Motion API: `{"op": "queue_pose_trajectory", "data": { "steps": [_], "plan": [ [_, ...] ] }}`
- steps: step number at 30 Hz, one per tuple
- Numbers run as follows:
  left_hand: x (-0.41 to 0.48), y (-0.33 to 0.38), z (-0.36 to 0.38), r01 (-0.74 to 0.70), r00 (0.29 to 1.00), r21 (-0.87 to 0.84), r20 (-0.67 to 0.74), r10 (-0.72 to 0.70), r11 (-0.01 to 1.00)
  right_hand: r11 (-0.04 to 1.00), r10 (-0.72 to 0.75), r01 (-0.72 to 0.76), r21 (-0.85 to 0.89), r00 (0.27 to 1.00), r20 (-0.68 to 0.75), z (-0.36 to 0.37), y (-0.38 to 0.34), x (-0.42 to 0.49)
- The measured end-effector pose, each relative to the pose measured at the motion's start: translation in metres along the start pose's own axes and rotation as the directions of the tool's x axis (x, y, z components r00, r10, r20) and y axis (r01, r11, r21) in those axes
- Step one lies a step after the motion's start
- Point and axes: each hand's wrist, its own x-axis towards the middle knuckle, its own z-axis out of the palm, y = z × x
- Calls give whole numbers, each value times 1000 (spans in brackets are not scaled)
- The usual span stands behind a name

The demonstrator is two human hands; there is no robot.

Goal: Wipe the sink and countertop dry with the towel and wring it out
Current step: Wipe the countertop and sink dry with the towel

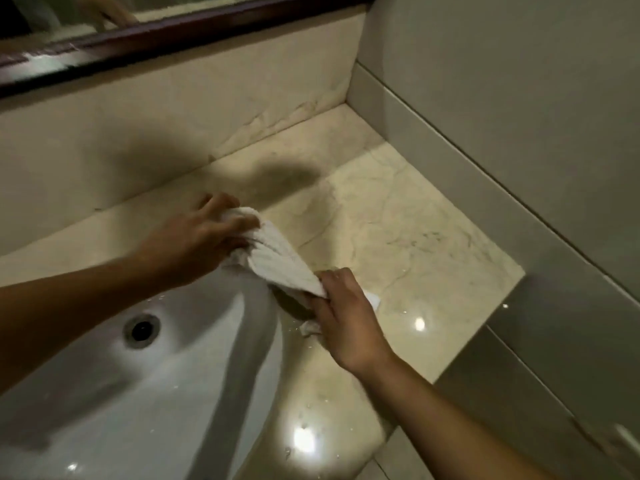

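A white ribbed towel (277, 261) is stretched between both hands, just above the right rim of the white sink (194, 393). My left hand (204, 237) grips its far end, bunched in the fingers. My right hand (343, 323) grips the near end, with bits of cloth sticking out beside the palm. The towel hangs over the beige marble countertop (398, 237), which runs to the right of the basin. Water drops glint on the counter near the sink's rim.
The sink's drain (141, 330) lies at the left. A marble backsplash (173, 126) rises behind, under a dark-framed mirror (138, 39). A grey wall (502, 98) closes the right side. The counter's front edge (478, 341) drops off at the right.
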Motion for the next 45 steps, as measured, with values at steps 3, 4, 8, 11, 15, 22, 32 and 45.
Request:
{"op": "queue_pose_trajectory", "data": {
  "steps": [3,4,8,11,15,22,32,45],
  "plan": [
    [67,26,11,-70,997,-11,-41,69,997,997,70,-75,-25,986,-150,-53,24,7],
    [91,36,19,-96,994,-8,-56,95,995,991,67,-87,-99,979,-192,-74,36,11],
    [176,81,57,-96,994,-57,-52,93,994,918,62,-184,-352,942,-331,-144,89,27],
    [218,109,93,-104,995,-84,-2,105,991,843,86,-255,-475,934,-348,-169,132,32],
    [236,122,127,-62,998,-67,23,64,996,776,116,-327,-540,915,-386,-160,166,21],
    [211,118,116,-94,990,-100,94,103,991,788,188,-381,-484,897,-400,-131,144,2],
    [82,99,76,-63,971,-141,219,93,988,803,262,-403,-439,901,-347,-31,49,-73],
    [-145,69,-13,39,964,-159,266,4,987,916,193,-189,-354,981,-25,80,-53,-182]
  ]
}}
